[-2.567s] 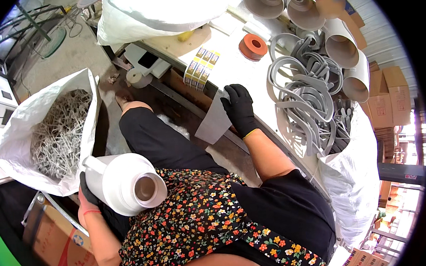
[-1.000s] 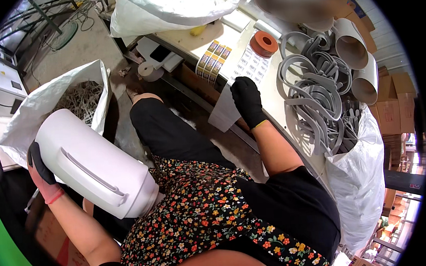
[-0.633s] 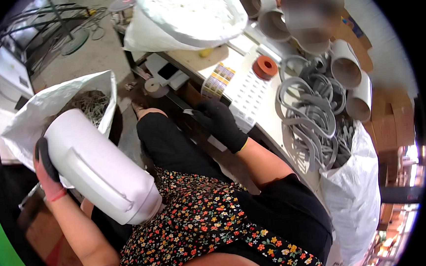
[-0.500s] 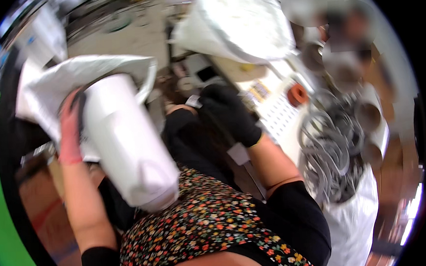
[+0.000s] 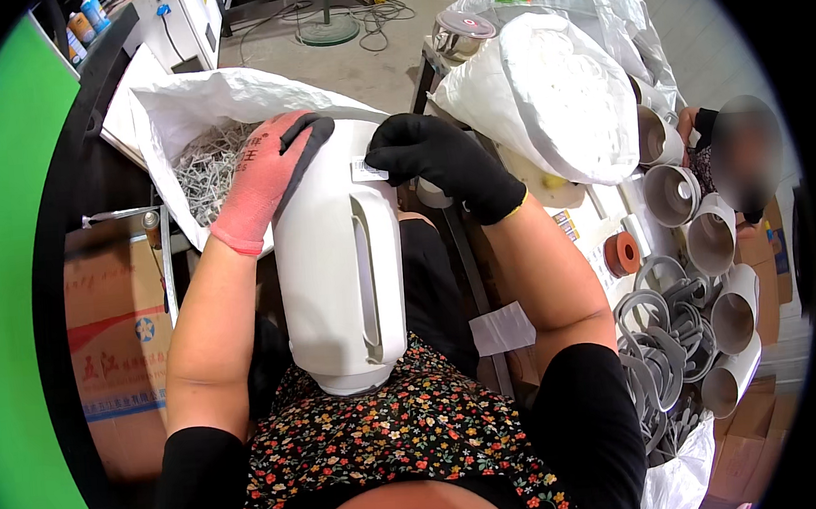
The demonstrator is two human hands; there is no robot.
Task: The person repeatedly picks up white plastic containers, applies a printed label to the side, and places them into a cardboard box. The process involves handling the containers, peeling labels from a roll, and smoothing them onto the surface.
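Note:
A white plastic jug [image 5: 325,279] with a long handle lies tilted across my lap, its narrower end towards me. My left hand [image 5: 265,175], in a pink glove with a dark palm, is wrapped round the upper left side of the jug and holds it. In a black glove, my right hand [image 5: 444,162] has thumb and fingers pinched at the edge of a small white label [image 5: 365,170] with dark print. The label lies against the jug above the handle; whether it is stuck down I cannot tell.
Behind the jug, a white sack [image 5: 156,107] holds thin clear scraps. At right are another white sack [image 5: 482,89], an orange tape roll [image 5: 622,254], grey handles [image 5: 663,322] and several hollow cylinders [image 5: 712,238]. A cardboard box [image 5: 117,350] stands left; a person [image 5: 703,139] is at far right.
The jug has turned more upright and moved right, its handle now facing up. My right hand has brought the label over to the jug. The view has shifted.

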